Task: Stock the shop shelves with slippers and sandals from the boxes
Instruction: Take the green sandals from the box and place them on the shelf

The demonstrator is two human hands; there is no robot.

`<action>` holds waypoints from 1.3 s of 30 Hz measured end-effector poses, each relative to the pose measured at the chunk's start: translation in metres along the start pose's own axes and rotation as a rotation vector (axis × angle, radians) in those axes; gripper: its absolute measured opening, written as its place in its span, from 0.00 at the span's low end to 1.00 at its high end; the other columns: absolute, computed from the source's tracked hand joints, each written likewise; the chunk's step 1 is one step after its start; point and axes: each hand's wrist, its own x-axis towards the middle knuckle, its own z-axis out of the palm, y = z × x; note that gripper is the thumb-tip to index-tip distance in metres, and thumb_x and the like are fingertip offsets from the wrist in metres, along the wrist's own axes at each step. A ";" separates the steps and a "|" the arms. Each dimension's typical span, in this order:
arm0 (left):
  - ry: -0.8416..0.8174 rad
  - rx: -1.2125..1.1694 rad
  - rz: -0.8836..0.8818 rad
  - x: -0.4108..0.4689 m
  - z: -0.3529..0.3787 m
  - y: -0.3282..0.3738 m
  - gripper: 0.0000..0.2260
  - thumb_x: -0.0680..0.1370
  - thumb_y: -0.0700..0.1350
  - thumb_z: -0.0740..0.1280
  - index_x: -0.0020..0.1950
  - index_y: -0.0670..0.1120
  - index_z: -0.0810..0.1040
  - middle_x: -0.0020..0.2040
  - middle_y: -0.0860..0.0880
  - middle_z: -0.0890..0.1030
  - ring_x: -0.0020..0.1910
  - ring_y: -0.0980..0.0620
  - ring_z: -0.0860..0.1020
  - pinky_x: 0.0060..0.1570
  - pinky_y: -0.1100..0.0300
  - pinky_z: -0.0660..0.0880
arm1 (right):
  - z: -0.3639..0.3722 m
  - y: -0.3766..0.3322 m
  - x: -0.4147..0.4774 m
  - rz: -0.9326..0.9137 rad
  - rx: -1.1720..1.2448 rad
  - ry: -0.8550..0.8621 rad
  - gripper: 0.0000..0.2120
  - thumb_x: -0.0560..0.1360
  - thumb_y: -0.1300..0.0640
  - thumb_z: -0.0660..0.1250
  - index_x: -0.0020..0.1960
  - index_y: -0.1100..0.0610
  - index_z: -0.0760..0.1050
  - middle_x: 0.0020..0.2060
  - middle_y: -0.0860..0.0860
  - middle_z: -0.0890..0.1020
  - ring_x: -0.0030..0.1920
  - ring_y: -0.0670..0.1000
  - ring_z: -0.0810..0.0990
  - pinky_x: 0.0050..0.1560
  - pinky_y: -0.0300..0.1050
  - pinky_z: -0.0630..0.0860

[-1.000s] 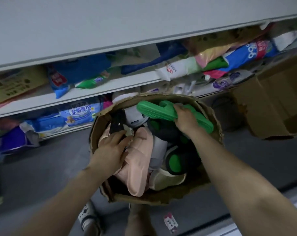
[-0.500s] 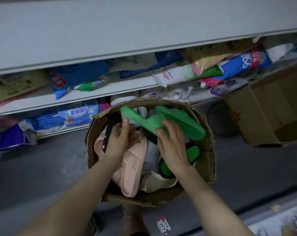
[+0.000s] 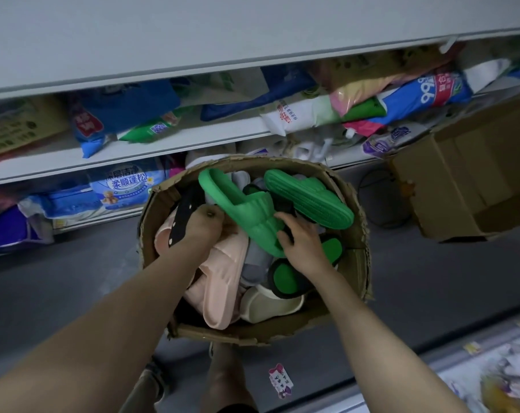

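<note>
Green slipper [image 3: 247,210] gripped by right hand [image 3: 305,251]; left hand [image 3: 202,231] fingers clutch black sandal [image 3: 180,225].

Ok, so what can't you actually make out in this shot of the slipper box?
All in the head view.
Fingers of the left hand: hidden behind the hand's back and the green slipper, so its grip is unclear.
Bottom of the cardboard box: buried under the pile of slippers.
The second box: cut off by the right edge.
The floor sticker: print too small.
The goods at bottom right: blurred.
</note>
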 end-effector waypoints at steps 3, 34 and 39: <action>-0.135 -0.046 -0.044 -0.003 0.000 -0.004 0.17 0.79 0.53 0.64 0.62 0.43 0.72 0.52 0.44 0.82 0.48 0.44 0.82 0.48 0.47 0.80 | -0.003 -0.007 -0.005 -0.001 0.159 -0.110 0.16 0.80 0.60 0.62 0.66 0.48 0.72 0.62 0.51 0.73 0.63 0.52 0.72 0.61 0.51 0.73; 0.116 0.888 0.488 -0.044 -0.053 -0.040 0.48 0.61 0.70 0.61 0.74 0.42 0.64 0.65 0.36 0.74 0.64 0.36 0.72 0.64 0.40 0.68 | -0.028 0.030 0.025 0.585 0.537 0.330 0.18 0.83 0.48 0.57 0.67 0.58 0.69 0.61 0.59 0.76 0.61 0.60 0.75 0.54 0.45 0.70; 0.189 0.835 0.437 -0.047 -0.044 -0.031 0.39 0.65 0.52 0.63 0.76 0.48 0.61 0.61 0.34 0.74 0.61 0.34 0.71 0.63 0.40 0.68 | -0.028 0.035 0.041 0.785 0.586 0.051 0.42 0.68 0.33 0.69 0.73 0.57 0.65 0.66 0.56 0.75 0.63 0.61 0.76 0.64 0.57 0.74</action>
